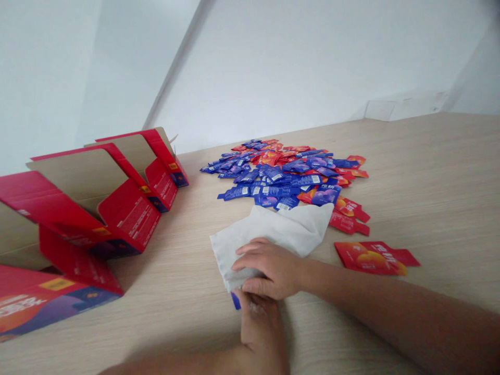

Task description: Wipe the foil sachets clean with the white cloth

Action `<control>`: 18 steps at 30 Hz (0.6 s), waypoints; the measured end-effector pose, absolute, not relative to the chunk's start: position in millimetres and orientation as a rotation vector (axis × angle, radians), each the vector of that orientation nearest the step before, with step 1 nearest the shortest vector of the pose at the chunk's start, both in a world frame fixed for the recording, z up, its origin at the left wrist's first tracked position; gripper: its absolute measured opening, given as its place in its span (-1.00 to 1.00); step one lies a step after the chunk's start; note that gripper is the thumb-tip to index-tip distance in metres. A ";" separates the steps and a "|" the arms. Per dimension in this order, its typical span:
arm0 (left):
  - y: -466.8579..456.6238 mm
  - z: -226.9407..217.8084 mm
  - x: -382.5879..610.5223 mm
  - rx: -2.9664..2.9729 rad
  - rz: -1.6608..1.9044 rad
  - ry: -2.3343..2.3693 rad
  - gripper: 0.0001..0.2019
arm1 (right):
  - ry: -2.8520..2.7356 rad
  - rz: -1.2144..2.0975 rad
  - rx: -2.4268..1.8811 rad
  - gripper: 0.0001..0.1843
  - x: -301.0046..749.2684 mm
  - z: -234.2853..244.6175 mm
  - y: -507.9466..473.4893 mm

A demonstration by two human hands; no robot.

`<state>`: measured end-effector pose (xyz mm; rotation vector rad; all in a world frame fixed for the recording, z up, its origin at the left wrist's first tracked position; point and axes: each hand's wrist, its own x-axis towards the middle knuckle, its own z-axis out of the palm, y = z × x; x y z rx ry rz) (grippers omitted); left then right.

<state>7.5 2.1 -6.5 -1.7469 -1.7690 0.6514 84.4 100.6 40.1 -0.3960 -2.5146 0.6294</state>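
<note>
Nearest the camera, the left hand comes up from the bottom edge, its wrist bent and its fingers hidden beneath the cloth and the other hand, so I cannot tell how tightly they are closed.

Far left, red boxes stand in a row on the table, tops open and flaps raised. Just beside the left thumb, the corner of something blue, perhaps a packet, pokes out from under the cloth; the rest of it is covered. Behind, blue packets and red packets lie in a loose heap. White cloth spreads from the hands to the heap's front edge. The right hand lies over it, fingers slightly bent and thumb apart; whether it pinches a fold does not show. Farther right, a single red packet lies flat, near the right forearm.

Several things could go wrong. Pulling the cloth sideways might drag nearby packets out of the heap. Pressing unevenly could crease the blue piece or let it slip, since the cloth hides it. A wide sweep of the right forearm might knock the single packet.
</note>
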 end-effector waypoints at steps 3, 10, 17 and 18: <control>2.0 -7.8 8.6 -1.672 0.654 -1.761 -0.60 | -2.503 0.595 -0.512 -0.60 82.5 38.6 102.0; 3.3 15.4 7.2 -1.825 0.693 -1.676 -0.57 | -2.483 0.566 -0.667 -0.63 83.5 36.5 105.9; 1.6 19.5 4.6 -1.861 0.673 -1.676 -0.58 | -2.524 0.608 -0.461 -0.58 84.6 40.5 100.9; 1.4 17.5 3.4 -1.872 0.662 -1.677 -0.58 | -2.529 0.612 -0.442 -0.57 84.6 41.1 100.1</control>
